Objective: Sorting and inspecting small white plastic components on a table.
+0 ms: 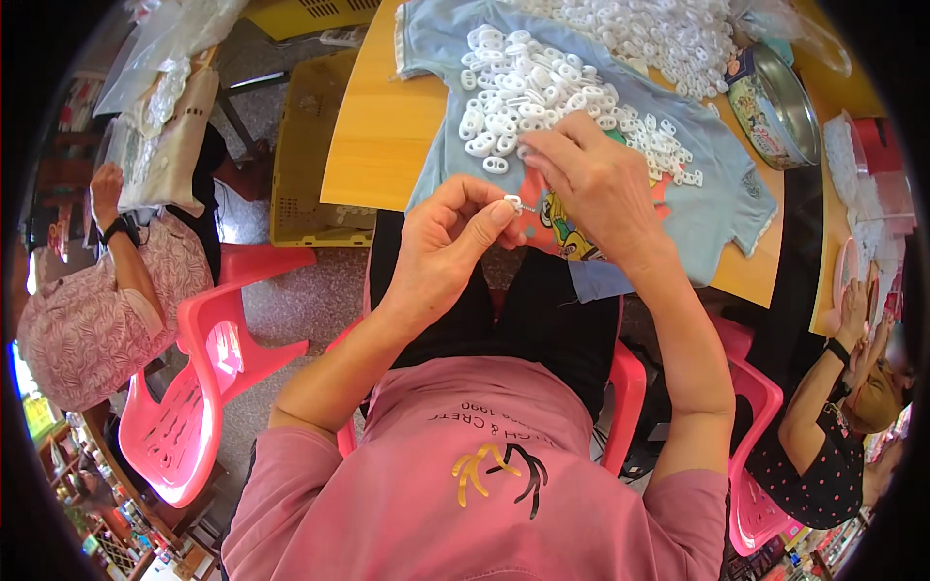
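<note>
Held in the left hand [450, 237]: a small white piece [511, 199], pinched tight between thumb and pointer finger, right at the tips, with a thin grey twisty bit [529, 208] poking out to the right. Up off the pile, seen just over the near side of a blue shirt [712, 228]. Left hand turned on its side, thumb on the near side, other fingers curled in behind, arm coming up from the lower left with a bent elbow.

Right hand [605, 189] just beside, a little higher and to the right, back of the hand up, fingers bent and pointing left, arm coming up from the lower right. By its fingertips, at the near edge of the pile, another white piece [524, 152]; hard to tell if gripped or only touched.

All around there, on the blue shirt: a pile of white pieces [538, 87], many with two holes, and a patch of smaller white bits [668, 150] to the right. Under the shirt, a yellow-brown counter [363, 145]. Farther back, a big white heap [659, 34], with a round open tin [759, 121] to its right. Off to the left, a yellow crate [315, 145] and a pink chair [203, 387]
</note>
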`<action>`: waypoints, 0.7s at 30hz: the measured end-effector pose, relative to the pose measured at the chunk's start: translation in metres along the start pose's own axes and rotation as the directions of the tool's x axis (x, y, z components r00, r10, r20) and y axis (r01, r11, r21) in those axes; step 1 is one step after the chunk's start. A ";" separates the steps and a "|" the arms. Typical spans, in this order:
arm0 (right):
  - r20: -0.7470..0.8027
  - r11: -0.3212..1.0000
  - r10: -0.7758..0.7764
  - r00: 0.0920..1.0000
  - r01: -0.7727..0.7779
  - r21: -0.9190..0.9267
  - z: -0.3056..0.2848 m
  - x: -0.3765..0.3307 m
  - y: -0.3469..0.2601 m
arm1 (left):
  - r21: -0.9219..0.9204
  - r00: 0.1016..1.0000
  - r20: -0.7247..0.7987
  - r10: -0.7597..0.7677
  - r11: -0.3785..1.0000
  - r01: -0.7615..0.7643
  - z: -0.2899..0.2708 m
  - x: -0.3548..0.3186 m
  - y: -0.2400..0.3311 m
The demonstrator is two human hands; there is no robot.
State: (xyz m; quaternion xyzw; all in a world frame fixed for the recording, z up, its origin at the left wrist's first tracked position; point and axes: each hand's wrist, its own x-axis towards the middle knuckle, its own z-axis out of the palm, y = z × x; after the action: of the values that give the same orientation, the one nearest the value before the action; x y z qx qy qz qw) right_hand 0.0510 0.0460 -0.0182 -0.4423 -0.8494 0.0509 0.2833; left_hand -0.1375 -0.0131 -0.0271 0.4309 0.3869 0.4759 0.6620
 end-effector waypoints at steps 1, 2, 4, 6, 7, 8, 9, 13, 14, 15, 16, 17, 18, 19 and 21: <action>0.001 1.000 -0.005 1.000 0.005 0.001 0.000 0.000 0.000 | -0.001 1.000 -0.004 0.002 1.000 -0.002 0.000 0.000 0.000; -0.020 1.000 0.000 1.000 0.000 0.002 -0.001 0.000 0.000 | -0.008 1.000 0.001 0.004 1.000 -0.004 -0.001 0.001 0.000; -0.034 1.000 0.010 0.999 -0.010 0.003 -0.002 -0.004 0.003 | -0.019 1.000 0.005 -0.002 1.000 0.002 -0.002 0.003 -0.001; -0.013 0.986 0.072 0.997 -0.070 0.149 -0.005 -0.009 0.004 | -0.047 1.000 0.016 0.005 0.999 -0.004 -0.001 0.005 -0.002; -0.010 0.987 0.073 0.997 -0.071 0.146 -0.009 -0.011 0.002 | -0.051 1.000 0.018 0.004 0.999 -0.003 0.001 0.005 -0.001; -0.007 0.931 0.194 0.981 -0.182 0.316 -0.015 -0.013 -0.002 | -0.099 0.999 0.012 -0.034 0.995 0.035 0.004 0.006 0.002; 0.016 0.835 0.311 0.950 -0.281 0.473 -0.021 -0.016 -0.005 | -0.148 0.997 0.009 -0.071 0.986 0.072 0.007 0.007 0.005; 0.236 0.432 0.453 0.860 -0.443 0.785 -0.040 -0.033 -0.009 | -0.243 0.991 0.071 -0.114 0.962 0.128 0.018 0.020 0.009; 0.272 0.287 0.486 0.831 -0.445 0.848 -0.043 -0.034 -0.014 | -0.262 0.985 0.088 -0.149 0.951 0.167 0.021 0.023 0.010; 0.310 0.135 0.512 0.801 -0.432 0.892 -0.047 -0.035 -0.017 | -0.279 0.977 0.106 -0.184 0.938 0.207 0.024 0.025 0.012; 0.306 0.138 0.519 0.798 -0.431 0.892 -0.050 -0.037 -0.018 | -0.279 0.976 0.115 -0.185 0.937 0.211 0.029 0.028 0.014; 0.281 0.173 0.521 0.806 -0.422 0.890 -0.053 -0.040 -0.018 | -0.291 0.974 0.119 -0.195 0.931 0.222 0.034 0.030 0.016; 0.257 0.207 0.522 0.813 -0.413 0.887 -0.055 -0.042 -0.017 | -0.301 0.971 0.121 -0.204 0.925 0.232 0.038 0.032 0.016; 0.253 0.208 0.527 0.811 -0.412 0.887 -0.057 -0.044 -0.015 | -0.300 0.970 0.128 -0.206 0.924 0.236 0.043 0.033 0.015; 0.208 0.261 0.515 0.832 -0.384 0.886 -0.061 -0.048 -0.010 | -0.329 0.988 0.124 -0.092 0.935 0.128 0.052 0.036 0.013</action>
State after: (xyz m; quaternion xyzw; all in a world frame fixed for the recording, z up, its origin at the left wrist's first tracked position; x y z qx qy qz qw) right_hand 0.0977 -0.0073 0.0150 -0.4421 -0.5024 0.5502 0.4994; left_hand -0.0841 0.0128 -0.0016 0.3138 0.2878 0.4735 0.7710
